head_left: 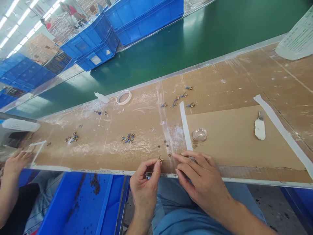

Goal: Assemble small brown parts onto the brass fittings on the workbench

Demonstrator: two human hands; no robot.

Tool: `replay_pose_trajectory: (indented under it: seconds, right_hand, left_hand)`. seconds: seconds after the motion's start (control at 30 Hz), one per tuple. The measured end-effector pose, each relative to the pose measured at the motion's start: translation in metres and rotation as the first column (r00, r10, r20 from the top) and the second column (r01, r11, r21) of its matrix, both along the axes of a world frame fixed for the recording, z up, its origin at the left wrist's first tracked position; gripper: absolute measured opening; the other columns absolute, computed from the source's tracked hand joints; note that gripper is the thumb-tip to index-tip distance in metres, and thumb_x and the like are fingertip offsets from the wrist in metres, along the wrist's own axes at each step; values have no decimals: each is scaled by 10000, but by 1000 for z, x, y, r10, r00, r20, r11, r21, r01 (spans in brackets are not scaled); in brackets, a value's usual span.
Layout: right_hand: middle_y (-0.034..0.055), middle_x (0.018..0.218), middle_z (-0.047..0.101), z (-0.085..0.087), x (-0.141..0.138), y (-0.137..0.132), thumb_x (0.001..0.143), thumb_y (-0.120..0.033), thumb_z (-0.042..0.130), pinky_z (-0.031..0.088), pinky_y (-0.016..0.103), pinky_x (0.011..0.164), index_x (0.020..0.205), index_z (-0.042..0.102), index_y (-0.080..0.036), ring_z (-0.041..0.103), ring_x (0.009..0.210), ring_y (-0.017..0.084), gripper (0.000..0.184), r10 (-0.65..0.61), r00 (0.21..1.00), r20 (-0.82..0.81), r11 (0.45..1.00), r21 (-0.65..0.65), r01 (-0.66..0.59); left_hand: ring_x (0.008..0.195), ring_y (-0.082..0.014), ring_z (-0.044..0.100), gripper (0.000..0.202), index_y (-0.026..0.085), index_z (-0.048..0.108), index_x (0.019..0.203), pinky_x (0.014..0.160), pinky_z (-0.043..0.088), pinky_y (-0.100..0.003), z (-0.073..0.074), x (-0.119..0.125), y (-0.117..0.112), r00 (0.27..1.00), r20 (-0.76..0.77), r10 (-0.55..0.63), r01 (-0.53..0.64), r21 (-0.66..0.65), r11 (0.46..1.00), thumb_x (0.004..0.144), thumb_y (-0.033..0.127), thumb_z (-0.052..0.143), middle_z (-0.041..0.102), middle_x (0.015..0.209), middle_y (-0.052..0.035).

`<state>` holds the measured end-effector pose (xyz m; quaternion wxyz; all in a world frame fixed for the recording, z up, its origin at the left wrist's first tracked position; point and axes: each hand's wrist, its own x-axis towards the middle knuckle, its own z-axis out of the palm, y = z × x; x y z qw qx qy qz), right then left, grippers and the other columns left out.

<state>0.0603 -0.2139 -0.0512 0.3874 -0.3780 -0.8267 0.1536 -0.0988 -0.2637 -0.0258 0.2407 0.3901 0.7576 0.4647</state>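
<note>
Between thumb and index finger, my left hand (146, 179) pinches a tiny figurine (160, 160) just above the table's front edge. My right hand (199, 173) has its fingers spread, and the index fingertip reaches a small dark disc (169, 155), touching or almost touching it. A few similar discs (165, 141) lie just beyond. Farther left is a heap of small blue-and-gold figurines (128, 138). More figurines (183, 95) lie scattered toward the back, past a strip of white tape (186, 127). A clear shallow dish (200, 134) stands on a cardboard sheet (232, 140) beyond my right hand.
A white-wrapped blade tool (260, 127) lies on the right. Near the back edge are a tape roll (123, 97) and a white squeeze bottle (102, 97). Another person's hand (17, 161) rests at far left. A green conveyor belt (151, 62) and blue crates (149, 19) lie behind.
</note>
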Motion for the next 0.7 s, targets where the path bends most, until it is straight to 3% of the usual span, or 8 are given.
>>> replay_pose_trajectory:
  seconds: [0.7]
  right_hand:
    - [27, 1137, 710, 3, -11, -9, 892, -158, 562, 392, 373, 916, 888, 644, -198, 584, 1079, 190, 91, 54, 999, 10, 998, -28, -53]
  left_hand:
    - [669, -136, 660, 130, 189, 753, 803, 648, 552, -214, 2, -3, -6, 998, 31, 46, -46, 6, 999, 763, 313, 756, 739, 747, -6]
